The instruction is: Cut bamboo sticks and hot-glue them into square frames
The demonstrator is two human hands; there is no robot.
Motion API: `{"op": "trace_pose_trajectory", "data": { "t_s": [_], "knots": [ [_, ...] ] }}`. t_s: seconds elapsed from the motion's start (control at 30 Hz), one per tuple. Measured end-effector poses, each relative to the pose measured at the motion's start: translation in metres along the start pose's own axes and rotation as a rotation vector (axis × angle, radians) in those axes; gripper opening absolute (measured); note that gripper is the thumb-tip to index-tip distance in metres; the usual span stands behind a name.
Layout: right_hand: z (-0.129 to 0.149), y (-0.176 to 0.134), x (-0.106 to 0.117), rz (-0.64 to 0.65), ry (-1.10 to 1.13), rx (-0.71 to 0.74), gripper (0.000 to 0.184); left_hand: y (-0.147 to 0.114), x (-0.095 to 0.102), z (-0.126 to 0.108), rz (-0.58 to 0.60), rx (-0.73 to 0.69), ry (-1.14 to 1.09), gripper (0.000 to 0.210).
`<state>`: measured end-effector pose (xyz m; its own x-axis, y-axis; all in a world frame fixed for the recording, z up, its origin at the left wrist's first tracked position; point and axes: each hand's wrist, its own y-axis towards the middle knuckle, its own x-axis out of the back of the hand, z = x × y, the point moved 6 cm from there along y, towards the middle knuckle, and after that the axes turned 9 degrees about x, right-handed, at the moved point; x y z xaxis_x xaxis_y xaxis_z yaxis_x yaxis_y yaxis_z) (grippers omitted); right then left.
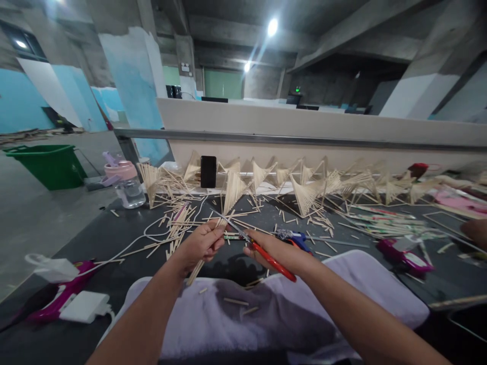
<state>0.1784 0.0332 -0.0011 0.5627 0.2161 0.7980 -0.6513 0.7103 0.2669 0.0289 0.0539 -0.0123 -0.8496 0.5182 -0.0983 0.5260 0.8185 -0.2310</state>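
Observation:
My left hand [205, 241] is closed around a small bunch of thin wooden sticks [195, 272], whose ends stick out above and below the fist. In my right hand [266, 246] is a pair of scissors with red handles [274, 261]. The scissor blades [227, 220] point up and left, across the upper ends of the sticks beside my left fingers. Whether the blades touch the sticks I cannot tell. Just beyond my hands stands a fan-shaped stick model [234, 190]. A lilac cloth [190, 324] lies under my forearms, with a few cut stick pieces on it.
Loose sticks [182, 223] litter the dark table [125, 238]. A blue glue gun [300, 239] lies right of my hands. Purple power strips [72, 291] with white cables sit at both sides. A water bottle [129, 187] and a phone [208, 172] stand behind. Another person's hand [475, 233] shows far right.

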Motion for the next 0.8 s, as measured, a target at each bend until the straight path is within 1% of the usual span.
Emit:
{"op": "trace_pose_trajectory", "data": {
  "t_s": [0.13,0.27,0.43,0.53,0.63,0.73,0.8],
  "knots": [
    [-0.002,-0.001,-0.001,-0.003,0.008,0.008,0.020,-0.001,0.001,0.001,0.002,0.010,-0.001,0.027],
    [-0.008,-0.003,-0.007,0.030,0.056,0.010,0.022,0.000,0.001,0.002,0.011,0.015,0.002,0.028],
    [-0.005,-0.003,-0.005,0.035,0.025,0.029,0.020,0.000,0.001,0.002,0.018,0.031,0.022,0.028],
    [-0.005,-0.003,-0.007,0.051,0.036,-0.006,0.020,0.000,0.003,0.003,0.007,0.040,0.047,0.028],
    [-0.009,-0.002,-0.010,0.050,0.031,-0.081,0.022,0.001,0.005,0.005,0.011,0.052,0.069,0.030],
    [-0.012,-0.001,-0.013,0.013,0.021,-0.146,0.020,0.002,0.007,0.005,0.024,0.060,0.087,0.030],
    [-0.010,0.000,-0.014,-0.021,0.017,-0.151,0.018,0.002,0.008,0.005,0.029,0.070,0.090,0.030]
  ]
}}
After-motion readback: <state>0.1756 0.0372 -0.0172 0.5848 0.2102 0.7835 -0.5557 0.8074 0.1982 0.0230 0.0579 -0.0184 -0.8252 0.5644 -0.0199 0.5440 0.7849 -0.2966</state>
